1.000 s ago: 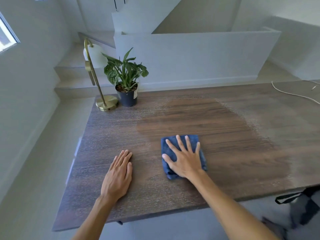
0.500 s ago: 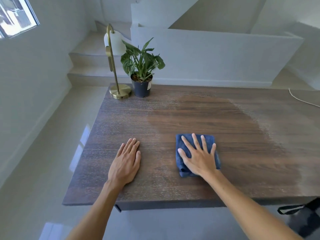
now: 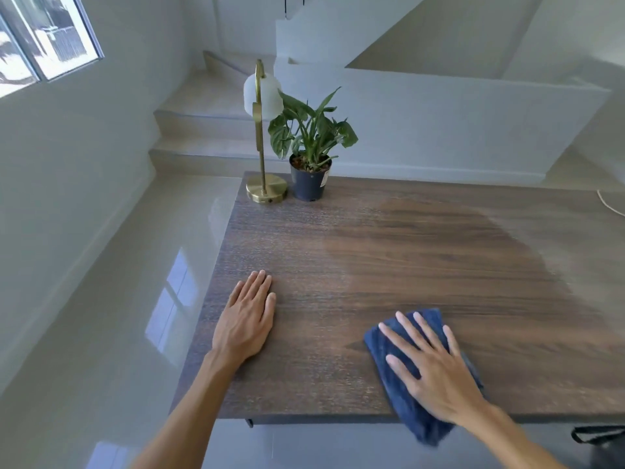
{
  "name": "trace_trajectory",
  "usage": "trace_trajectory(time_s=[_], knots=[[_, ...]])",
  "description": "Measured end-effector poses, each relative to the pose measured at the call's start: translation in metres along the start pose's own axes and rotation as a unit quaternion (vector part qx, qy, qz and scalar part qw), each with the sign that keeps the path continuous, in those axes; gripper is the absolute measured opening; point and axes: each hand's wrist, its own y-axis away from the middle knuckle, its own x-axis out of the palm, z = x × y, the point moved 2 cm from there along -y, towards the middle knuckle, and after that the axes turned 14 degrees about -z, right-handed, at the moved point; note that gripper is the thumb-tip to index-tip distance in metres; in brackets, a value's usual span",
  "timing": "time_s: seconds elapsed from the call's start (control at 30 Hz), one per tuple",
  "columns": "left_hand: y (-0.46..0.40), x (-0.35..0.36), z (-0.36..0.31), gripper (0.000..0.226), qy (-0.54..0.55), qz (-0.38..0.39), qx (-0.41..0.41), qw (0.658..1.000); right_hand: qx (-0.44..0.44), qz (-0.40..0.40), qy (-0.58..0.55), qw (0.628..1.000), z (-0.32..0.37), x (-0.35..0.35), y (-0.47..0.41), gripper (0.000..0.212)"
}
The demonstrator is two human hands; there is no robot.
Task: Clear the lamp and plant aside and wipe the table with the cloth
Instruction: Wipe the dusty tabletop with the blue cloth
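Observation:
A brass lamp (image 3: 263, 137) with a white globe shade stands at the far left corner of the dark wooden table (image 3: 338, 252). A leafy green plant in a black pot (image 3: 310, 147) sits just right of the lamp's base. My right hand (image 3: 436, 370) lies flat with fingers spread on a folded blue cloth (image 3: 399, 384), which hangs partly over the table's near edge. Near the left edge, my left hand (image 3: 248, 319) rests palm down on the bare wood, holding nothing. A darker, wiped patch covers the table's middle.
Glossy tiled floor (image 3: 111, 299) lies left of the table. Steps (image 3: 203, 130) and a low white wall (image 3: 456, 130) rise behind it. A white cable (image 3: 608, 204) crosses the far right edge. A dark bag (image 3: 602, 445) sits on the floor at the bottom right.
My right hand has dragged the cloth toward me until it overhangs the near edge. The view has swung left and down. The left hand stays flat where it was.

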Motion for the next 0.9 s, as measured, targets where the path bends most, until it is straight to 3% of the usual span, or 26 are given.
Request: trace_trajectory(time_s=[0.13,0.23,0.33,0.47,0.63,0.7,0.77,0.9], knots=[[-0.002,0.001,0.01,0.074,0.002,0.002,-0.009,1.0,0.083,0.019,-0.026,0.996,0.07,0.026,-0.117,0.067],[-0.016,0.004,0.016,0.077,0.006,0.002,0.0,1.0,0.007,-0.001,-0.041,0.999,0.163,0.037,-0.146,0.075],[-0.024,0.001,0.032,0.07,0.052,0.014,0.0,0.999,-0.079,-0.016,-0.071,0.994,0.216,0.033,-0.097,0.081],[-0.029,-0.009,0.051,0.077,0.05,0.028,0.026,0.998,-0.147,-0.047,-0.045,0.987,0.167,0.015,-0.01,0.09],[-0.026,-0.005,0.044,0.079,0.058,0.021,0.042,0.997,0.04,-0.015,0.011,0.999,0.072,0.016,-0.058,0.08],[-0.027,-0.007,0.045,0.078,0.083,0.008,0.033,0.996,0.088,-0.008,0.009,0.996,0.093,0.028,-0.115,0.083],[-0.032,-0.008,0.048,0.073,0.101,-0.017,0.026,0.994,0.079,-0.007,-0.015,0.997,0.143,0.039,-0.162,0.085],[-0.042,-0.01,0.05,0.082,0.16,-0.016,-0.04,0.986,-0.032,-0.011,-0.071,0.997,0.252,0.038,-0.155,0.076]])
